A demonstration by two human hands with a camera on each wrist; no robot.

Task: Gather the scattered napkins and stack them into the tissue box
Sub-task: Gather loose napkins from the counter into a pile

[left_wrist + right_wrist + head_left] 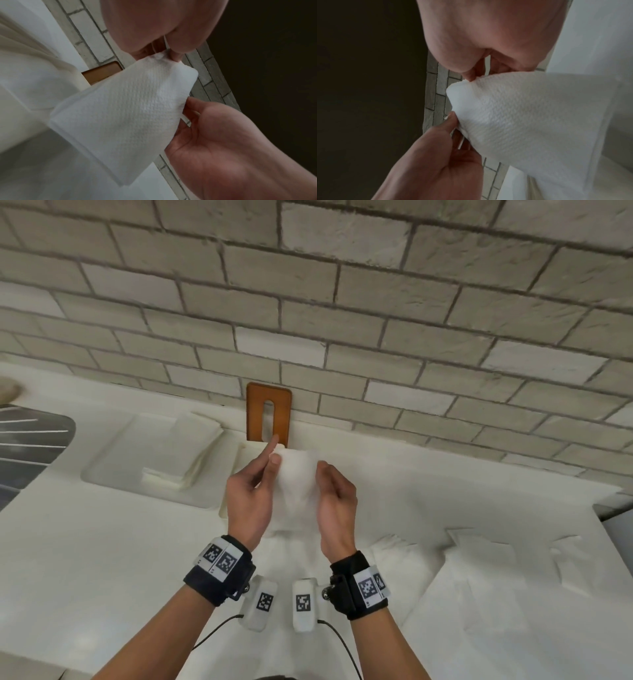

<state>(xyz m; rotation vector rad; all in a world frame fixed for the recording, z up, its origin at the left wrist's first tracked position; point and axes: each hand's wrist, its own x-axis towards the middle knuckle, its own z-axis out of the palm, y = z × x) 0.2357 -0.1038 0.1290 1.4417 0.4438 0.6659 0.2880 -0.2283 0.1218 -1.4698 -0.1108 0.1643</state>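
One napkin [296, 474] is pinched between the fingers of both the left hand [248, 498] and right hand [337, 501] above the desk [102, 559], while several scattered napkins [479, 570] await gathering.

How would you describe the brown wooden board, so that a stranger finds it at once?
Look at the grey brick wall behind the white counter. Just beyond the two hands holding a napkin, the wooden board leans upright against the bricks. It is the only brown thing there, with a long slot in its middle.
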